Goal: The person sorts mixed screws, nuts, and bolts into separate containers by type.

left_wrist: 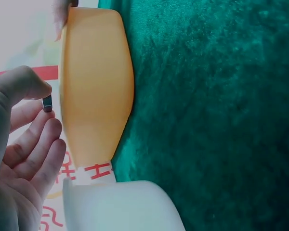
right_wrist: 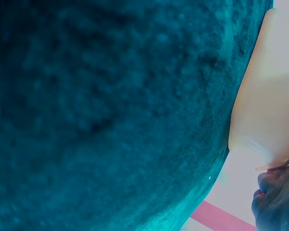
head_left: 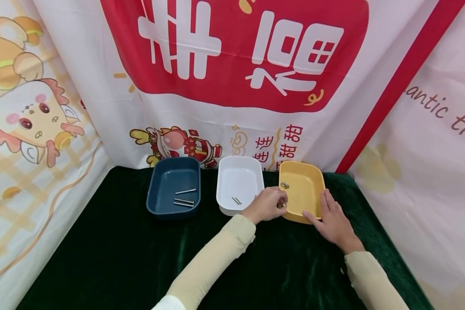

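Observation:
My left hand (head_left: 266, 204) is over the near left edge of the yellow tray (head_left: 306, 189). Its thumb and forefinger pinch a small metal nut (left_wrist: 47, 103), seen nearly edge-on in the left wrist view, with the other fingers loosely bent. A few more nuts (head_left: 284, 185) lie inside the yellow tray by its left wall. My right hand (head_left: 336, 221) rests against the tray's near right corner, fingers extended along the outer side and thumb at the front rim. Only part of the right hand (right_wrist: 279, 197) shows in the right wrist view.
Left of the yellow tray stands a white tray (head_left: 240, 170) with thin screws (head_left: 237, 200). Farther left is a dark blue tray (head_left: 173, 165) holding several long bolts (head_left: 184, 202). All stand on dark green cloth (head_left: 139, 258), before a printed curtain (head_left: 232, 99).

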Tool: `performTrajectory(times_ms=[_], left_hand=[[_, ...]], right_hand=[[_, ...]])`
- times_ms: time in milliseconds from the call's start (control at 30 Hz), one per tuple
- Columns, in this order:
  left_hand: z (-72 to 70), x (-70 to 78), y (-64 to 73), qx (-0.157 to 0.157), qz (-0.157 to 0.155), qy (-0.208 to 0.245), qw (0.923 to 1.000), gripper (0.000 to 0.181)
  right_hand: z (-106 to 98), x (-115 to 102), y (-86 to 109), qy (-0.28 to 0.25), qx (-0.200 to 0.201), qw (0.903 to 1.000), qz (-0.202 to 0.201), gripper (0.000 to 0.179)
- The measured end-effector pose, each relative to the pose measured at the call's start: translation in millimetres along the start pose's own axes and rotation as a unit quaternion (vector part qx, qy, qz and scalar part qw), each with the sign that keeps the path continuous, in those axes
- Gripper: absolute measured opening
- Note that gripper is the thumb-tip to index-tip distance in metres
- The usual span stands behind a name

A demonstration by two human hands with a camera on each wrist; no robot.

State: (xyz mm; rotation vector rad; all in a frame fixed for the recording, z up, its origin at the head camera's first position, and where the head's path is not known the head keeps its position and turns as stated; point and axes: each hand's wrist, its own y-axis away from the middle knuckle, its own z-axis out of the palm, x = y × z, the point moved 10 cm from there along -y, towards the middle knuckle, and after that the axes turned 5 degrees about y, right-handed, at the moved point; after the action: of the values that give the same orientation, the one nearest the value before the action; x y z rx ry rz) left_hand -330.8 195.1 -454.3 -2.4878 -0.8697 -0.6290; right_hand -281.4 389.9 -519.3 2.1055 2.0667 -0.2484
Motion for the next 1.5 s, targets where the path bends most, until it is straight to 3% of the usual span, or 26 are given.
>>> performTrajectory(times_ms=[333, 500, 700, 933, 1167, 1333, 1500], left_hand=[[6.1, -2.6, -18.6, 0.002, -0.011, -0.019, 0.9998, 0.013], [4.5, -5.8, -17.5, -0.004, -0.027, -0.010, 0.9996, 0.025], [-11.3, -2.2, -7.0, 0.017, -0.010, 0.000, 0.9998, 0.024], [-45.5, 7.7, 24.7, 0.025, 0.006, -0.015, 0.9996, 0.023], [-78.9, 15.3, 75.0, 0.039, 0.019, 0.006, 0.9990, 0.024], [-94.7, 3.5, 115.6, 0.061, 0.010, 0.010, 0.9980, 0.026], [-102.9, -15.3, 146.5, 0.063, -0.015, -0.003, 0.9979, 0.030]], right_hand=[[1, -5, -3.3, -0.002, -0.002, 0.9999, -0.012, 0.115], [2, -7, -2.5, -0.003, -0.005, 0.9999, -0.008, 0.114], [3, -9, -4.3, 0.001, -0.009, 0.9999, -0.009, 0.112], [3, -11, -11.5, 0.008, -0.013, 0.9998, -0.011, 0.111], [4, -11, -16.8, 0.012, -0.026, 0.9995, -0.012, 0.111], [5, -7, -17.2, 0.015, -0.033, 0.9993, -0.010, 0.112], [-2, 3, -12.3, 0.015, -0.025, 0.9996, -0.007, 0.114]])
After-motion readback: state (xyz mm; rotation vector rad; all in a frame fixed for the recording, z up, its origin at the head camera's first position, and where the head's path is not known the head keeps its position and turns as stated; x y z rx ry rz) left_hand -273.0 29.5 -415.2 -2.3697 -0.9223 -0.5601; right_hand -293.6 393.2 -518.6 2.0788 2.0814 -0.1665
